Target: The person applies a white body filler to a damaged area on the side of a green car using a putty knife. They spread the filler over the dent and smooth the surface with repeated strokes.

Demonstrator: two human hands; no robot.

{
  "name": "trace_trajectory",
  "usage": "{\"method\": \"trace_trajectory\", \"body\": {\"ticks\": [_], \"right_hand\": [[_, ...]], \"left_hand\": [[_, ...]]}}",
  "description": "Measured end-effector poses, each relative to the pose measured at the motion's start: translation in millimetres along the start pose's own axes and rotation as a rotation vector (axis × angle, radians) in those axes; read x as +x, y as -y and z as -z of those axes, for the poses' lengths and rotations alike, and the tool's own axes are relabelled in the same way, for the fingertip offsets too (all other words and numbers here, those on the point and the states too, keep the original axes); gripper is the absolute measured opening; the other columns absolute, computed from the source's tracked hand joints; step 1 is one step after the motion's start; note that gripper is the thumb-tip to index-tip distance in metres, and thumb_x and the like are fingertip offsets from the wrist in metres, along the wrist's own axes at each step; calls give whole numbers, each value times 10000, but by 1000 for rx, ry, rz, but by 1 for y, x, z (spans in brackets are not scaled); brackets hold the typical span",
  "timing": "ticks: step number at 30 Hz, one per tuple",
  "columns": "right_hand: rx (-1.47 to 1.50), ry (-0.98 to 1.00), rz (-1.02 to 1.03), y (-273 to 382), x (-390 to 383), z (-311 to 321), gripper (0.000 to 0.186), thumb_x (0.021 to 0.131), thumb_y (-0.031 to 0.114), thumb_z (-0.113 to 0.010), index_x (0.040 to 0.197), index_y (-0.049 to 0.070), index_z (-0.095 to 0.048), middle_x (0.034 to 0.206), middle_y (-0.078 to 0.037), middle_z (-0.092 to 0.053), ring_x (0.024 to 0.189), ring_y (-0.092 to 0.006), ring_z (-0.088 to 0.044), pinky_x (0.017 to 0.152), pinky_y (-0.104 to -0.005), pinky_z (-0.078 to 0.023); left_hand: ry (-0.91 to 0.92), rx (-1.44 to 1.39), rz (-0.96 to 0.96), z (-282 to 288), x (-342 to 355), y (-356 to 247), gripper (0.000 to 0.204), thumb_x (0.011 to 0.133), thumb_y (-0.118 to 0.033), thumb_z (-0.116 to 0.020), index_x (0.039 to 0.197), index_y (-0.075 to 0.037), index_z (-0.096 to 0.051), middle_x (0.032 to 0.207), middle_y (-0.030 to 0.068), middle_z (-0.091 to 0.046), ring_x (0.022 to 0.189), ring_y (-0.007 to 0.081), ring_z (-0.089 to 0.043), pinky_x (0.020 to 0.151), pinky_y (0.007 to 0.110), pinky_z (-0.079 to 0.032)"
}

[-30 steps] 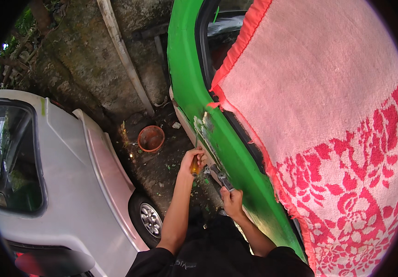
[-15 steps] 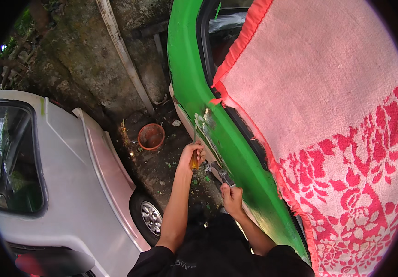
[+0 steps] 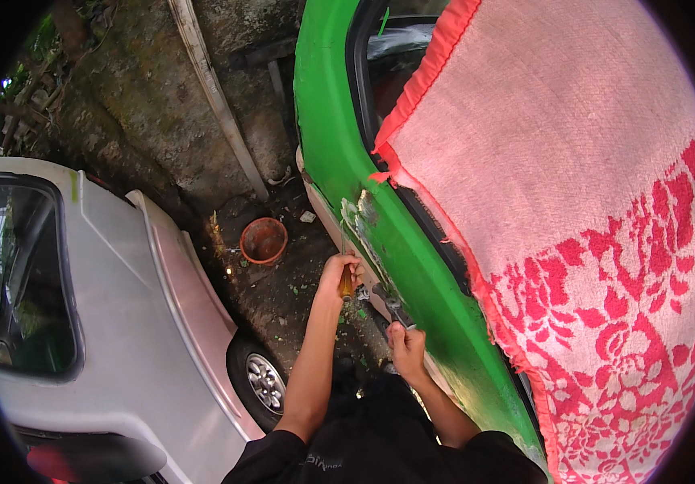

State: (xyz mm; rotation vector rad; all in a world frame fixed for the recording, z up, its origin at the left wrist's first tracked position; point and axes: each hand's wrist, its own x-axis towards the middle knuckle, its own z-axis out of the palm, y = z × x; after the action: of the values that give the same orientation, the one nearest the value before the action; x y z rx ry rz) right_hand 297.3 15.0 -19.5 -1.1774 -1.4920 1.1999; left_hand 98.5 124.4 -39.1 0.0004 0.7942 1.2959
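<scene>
My left hand (image 3: pixel 339 274) is closed on a screwdriver with a translucent yellow handle (image 3: pixel 346 287). Its thin shaft points up along the chipped, bare patch (image 3: pixel 357 214) on the green car body panel (image 3: pixel 323 97). My right hand (image 3: pixel 404 347) grips a dark metal tool (image 3: pixel 389 300), hammer-like, whose head is just below and right of the screwdriver handle, beside the lower edge of the green panel. I cannot tell whether the two tools touch.
A pinkish-white car (image 3: pixel 106 290) with a wheel (image 3: pixel 263 379) stands on my left. A red patterned blanket (image 3: pixel 541 145) drapes over the green car on my right. An orange bucket (image 3: pixel 264 240) sits on littered ground near a stained wall (image 3: pixel 138 89) with a leaning plank (image 3: pixel 218 105).
Both hands have shifted slightly upward with their tools over the last second. Their grips look the same.
</scene>
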Motion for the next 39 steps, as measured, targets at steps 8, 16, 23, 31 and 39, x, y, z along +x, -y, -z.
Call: {"method": "trace_trajectory", "body": {"ticks": [8,16,23,31,39], "right_hand": [[6,-13,-53,-7,-6,0,422,993,250,-552,674,-26,-542,523,-9,-470,488,-83,-441,460,-291,-344],[-10,-51,-40,-1,-7,-6,434,990,267,-558,666,-23,-547,509,-15,-481,478,-85,-456,449,-299,-343],[-33,-24,-25,-15,-13,-8,325,951,172,-596,692,-21,-554,507,-32,-465,468,-89,-424,448,-303,-333],[-250,90,228,-31,-22,1,258,878,200,-682,746,4,-579,516,-113,-466,416,-202,-462,448,-324,-366],[-280,238,402,-40,-7,18,282,826,267,-751,736,53,-592,508,-93,-480,428,-264,-510,443,-352,-378]], "left_hand": [[-62,41,-47,-8,14,-19,162,840,31,-536,819,-110,-458,530,-26,-375,443,105,-341,397,240,-289],[-14,61,-1,-3,-5,0,161,835,37,-538,792,-95,-455,518,-8,-396,422,129,-369,386,263,-352],[55,91,-17,-2,-8,9,172,824,36,-541,771,-100,-450,520,-5,-405,418,127,-376,387,278,-359],[98,112,-75,2,3,27,165,824,9,-546,861,-103,-431,568,3,-420,442,128,-408,389,304,-367],[79,126,-108,6,12,25,167,817,20,-545,866,-91,-430,568,2,-416,438,131,-413,384,298,-363]]}}
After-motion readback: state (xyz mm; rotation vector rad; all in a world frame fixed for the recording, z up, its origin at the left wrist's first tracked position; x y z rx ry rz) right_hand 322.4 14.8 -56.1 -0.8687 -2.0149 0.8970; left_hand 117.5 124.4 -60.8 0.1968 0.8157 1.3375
